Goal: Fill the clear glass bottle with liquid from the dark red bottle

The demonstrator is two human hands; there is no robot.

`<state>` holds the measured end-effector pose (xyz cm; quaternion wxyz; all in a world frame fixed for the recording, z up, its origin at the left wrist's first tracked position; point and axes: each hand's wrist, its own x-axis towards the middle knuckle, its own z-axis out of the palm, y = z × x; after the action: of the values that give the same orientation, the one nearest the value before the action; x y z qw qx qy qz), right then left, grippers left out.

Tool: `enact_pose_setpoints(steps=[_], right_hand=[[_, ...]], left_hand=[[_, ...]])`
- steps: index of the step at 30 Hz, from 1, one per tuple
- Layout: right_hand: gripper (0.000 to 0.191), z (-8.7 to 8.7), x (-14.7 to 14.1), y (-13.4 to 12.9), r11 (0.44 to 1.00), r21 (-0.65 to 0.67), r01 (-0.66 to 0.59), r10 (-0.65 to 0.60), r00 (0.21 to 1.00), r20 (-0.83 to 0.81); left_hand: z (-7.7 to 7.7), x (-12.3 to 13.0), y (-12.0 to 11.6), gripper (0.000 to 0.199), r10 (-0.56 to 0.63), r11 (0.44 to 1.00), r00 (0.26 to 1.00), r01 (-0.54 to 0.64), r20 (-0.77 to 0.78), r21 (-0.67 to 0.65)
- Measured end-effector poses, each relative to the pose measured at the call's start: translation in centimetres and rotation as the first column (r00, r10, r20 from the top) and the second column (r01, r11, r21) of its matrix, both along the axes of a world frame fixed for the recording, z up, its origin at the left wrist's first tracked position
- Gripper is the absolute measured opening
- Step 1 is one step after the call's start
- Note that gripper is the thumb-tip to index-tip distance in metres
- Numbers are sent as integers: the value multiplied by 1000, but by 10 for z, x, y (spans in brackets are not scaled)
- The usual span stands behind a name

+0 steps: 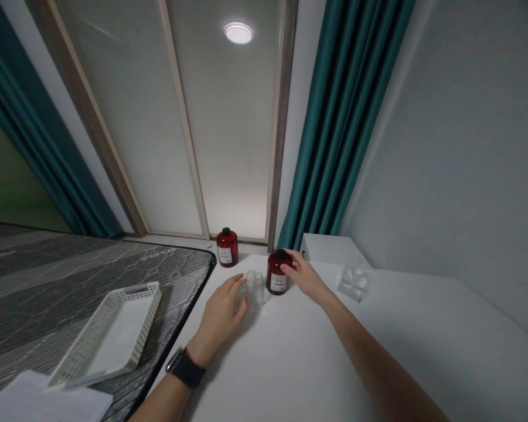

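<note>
A dark red bottle point(278, 273) with a black cap and a white label stands upright on the white table. My right hand point(302, 274) is closed around its upper right side. My left hand point(225, 308), a black watch on its wrist, hovers over the table with thumb and fingers apart. Just beyond its fingertips is a clear plastic item point(255, 287); whether they touch is hard to tell, and its exact kind is unclear. Further back on the left, a second dark red bottle point(227, 248) of the same look stands upright.
A crumpled clear plastic packet point(354, 283) lies to the right, in front of a white box point(331, 251). On the grey striped surface to the left sit a white perforated basket point(143, 334) and white sheets of paper point(44, 401). Teal curtains and a sliding door stand behind.
</note>
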<state>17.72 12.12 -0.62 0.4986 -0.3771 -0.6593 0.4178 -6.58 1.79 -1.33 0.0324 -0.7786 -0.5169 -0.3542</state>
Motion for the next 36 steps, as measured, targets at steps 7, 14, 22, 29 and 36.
enact_pose_setpoints(steps=[7,14,22,29,36], right_hand=[[44,0,-19,19,1000,12,1,-1,1000,-12],[46,-3,-45,42,1000,19,-16,16,999,-28],[50,-14,-69,73,999,18,-27,28,999,-26],[51,-17,-79,85,999,25,-22,22,1000,1],[75,-30,-74,81,1000,19,-6,4,996,93]], left_hand=[[18,2,-9,21,-30,999,997,33,-73,28],[25,6,-16,16,-67,998,996,66,-63,-14],[23,7,-18,19,-76,997,994,73,-82,-36],[24,7,-18,18,-72,995,994,67,-81,-68],[23,7,-17,17,-84,994,995,79,-61,-81]])
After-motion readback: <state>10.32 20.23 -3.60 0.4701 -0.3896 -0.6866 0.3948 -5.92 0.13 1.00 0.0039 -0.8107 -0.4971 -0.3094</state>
